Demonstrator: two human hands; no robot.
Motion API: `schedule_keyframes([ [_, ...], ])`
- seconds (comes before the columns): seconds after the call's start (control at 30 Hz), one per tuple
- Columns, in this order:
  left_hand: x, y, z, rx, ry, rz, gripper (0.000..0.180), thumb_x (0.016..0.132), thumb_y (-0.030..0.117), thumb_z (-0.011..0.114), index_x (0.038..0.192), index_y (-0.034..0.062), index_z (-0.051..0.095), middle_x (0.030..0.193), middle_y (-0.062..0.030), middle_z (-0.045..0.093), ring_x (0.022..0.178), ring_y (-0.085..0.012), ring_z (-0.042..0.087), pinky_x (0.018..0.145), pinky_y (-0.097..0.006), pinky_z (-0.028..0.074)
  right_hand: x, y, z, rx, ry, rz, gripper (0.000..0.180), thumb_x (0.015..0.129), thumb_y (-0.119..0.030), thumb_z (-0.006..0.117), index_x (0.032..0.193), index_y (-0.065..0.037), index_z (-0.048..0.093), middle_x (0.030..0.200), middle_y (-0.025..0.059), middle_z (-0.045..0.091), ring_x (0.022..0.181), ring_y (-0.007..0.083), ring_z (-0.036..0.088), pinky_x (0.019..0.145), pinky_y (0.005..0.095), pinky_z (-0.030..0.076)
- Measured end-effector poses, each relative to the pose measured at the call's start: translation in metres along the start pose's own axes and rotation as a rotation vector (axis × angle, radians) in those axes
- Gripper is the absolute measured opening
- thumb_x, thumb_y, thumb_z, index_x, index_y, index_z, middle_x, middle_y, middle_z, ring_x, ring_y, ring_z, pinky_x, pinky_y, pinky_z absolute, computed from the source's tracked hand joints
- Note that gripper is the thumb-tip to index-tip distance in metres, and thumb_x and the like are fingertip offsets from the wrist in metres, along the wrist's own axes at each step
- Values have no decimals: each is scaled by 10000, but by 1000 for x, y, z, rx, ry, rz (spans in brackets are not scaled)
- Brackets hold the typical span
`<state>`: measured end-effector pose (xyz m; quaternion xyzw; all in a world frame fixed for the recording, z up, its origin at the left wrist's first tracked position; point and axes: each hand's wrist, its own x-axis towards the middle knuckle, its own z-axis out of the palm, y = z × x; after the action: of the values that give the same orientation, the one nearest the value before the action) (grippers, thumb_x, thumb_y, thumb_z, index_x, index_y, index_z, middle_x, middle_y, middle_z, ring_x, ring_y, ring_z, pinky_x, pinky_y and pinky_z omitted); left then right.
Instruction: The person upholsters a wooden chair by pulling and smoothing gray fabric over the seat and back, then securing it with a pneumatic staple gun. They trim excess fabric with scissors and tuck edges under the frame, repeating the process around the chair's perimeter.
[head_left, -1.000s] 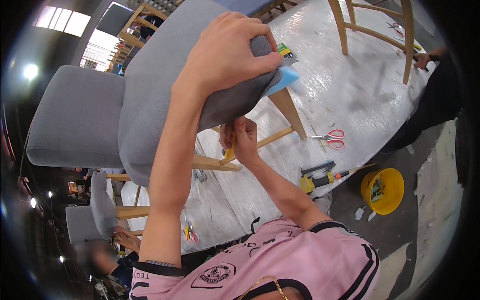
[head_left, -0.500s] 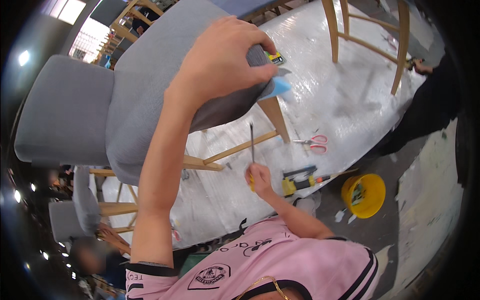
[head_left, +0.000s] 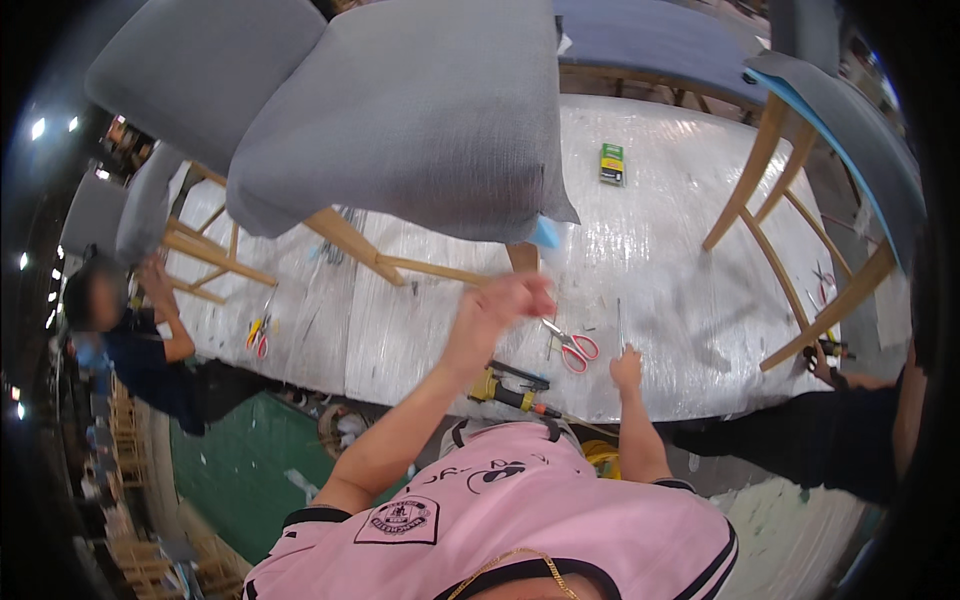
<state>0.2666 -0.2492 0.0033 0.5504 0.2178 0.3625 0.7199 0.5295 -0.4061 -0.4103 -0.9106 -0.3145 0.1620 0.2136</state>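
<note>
In front of me a grey upholstered chair (head_left: 420,120) rests on the wrapped table, its seat fabric hanging loose at the near right corner, where a bit of blue material (head_left: 543,235) shows beneath. My left hand (head_left: 505,300) is off the seat, below that corner by the wooden leg; its fingers are blurred. Close by lie red-handled scissors (head_left: 578,352). My right hand (head_left: 627,368) is closed around a screwdriver (head_left: 619,318), shaft pointing away over the table; the handle is mostly hidden in the fist.
A yellow-and-black staple gun (head_left: 505,392) lies at the near table edge. Farther off is a small green-and-yellow box (head_left: 612,165). Another chair (head_left: 850,130) stands at right beside a co-worker's arm (head_left: 865,380). At left, a person (head_left: 150,330) handles a chair; yellow-handled pliers (head_left: 258,335) lie nearby.
My left hand has let go of the seat corner and come down toward me. My right hand has moved right with the screwdriver. The view has shifted, showing more of the table.
</note>
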Motion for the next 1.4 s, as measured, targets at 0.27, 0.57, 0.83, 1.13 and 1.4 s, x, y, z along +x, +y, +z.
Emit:
schedule_keyframes([
  [0.27, 39, 33, 7, -6, 348, 34, 392, 1011, 397, 609, 999, 16, 698, 871, -93, 717, 795, -210, 690, 801, -375, 549, 44, -292, -254, 1318, -723, -343, 472, 1017, -446, 575, 917, 5, 676, 755, 54, 624, 607, 121, 581, 502, 266, 451],
  [0.57, 44, -9, 15, 64, 424, 143, 338, 1009, 381, 634, 912, 57, 648, 808, -22, 643, 739, -148, 623, 721, -328, 516, 21, -354, -290, 1411, -1152, -468, 480, 997, -448, 637, 718, -57, 642, 570, -12, 549, 462, 60, 458, 420, 233, 350],
  [0.83, 48, -30, 16, 154, 496, 235, 391, 1001, 414, 643, 938, 28, 632, 798, -30, 638, 717, -125, 600, 692, -280, 491, 9, -346, -228, 1549, -931, -609, 505, 1002, -470, 621, 682, -80, 589, 535, -48, 455, 441, 42, 361, 414, 221, 254],
  [1.13, 32, -37, 9, 318, 467, 270, 356, 1032, 395, 595, 1022, 40, 620, 946, -26, 651, 859, -116, 583, 776, -288, 465, -1, -340, -216, 1605, -923, -632, 523, 1024, -449, 590, 670, -65, 558, 530, -28, 435, 424, 61, 395, 387, 240, 284],
  [1.4, 80, -2, 29, 263, 618, 307, 355, 823, 271, 836, 970, -5, 669, 843, -44, 663, 869, -131, 646, 800, -297, 505, 6, -351, -216, 1668, -864, -637, 519, 1030, -445, 578, 677, -66, 540, 537, -25, 429, 430, 70, 409, 403, 244, 290],
])
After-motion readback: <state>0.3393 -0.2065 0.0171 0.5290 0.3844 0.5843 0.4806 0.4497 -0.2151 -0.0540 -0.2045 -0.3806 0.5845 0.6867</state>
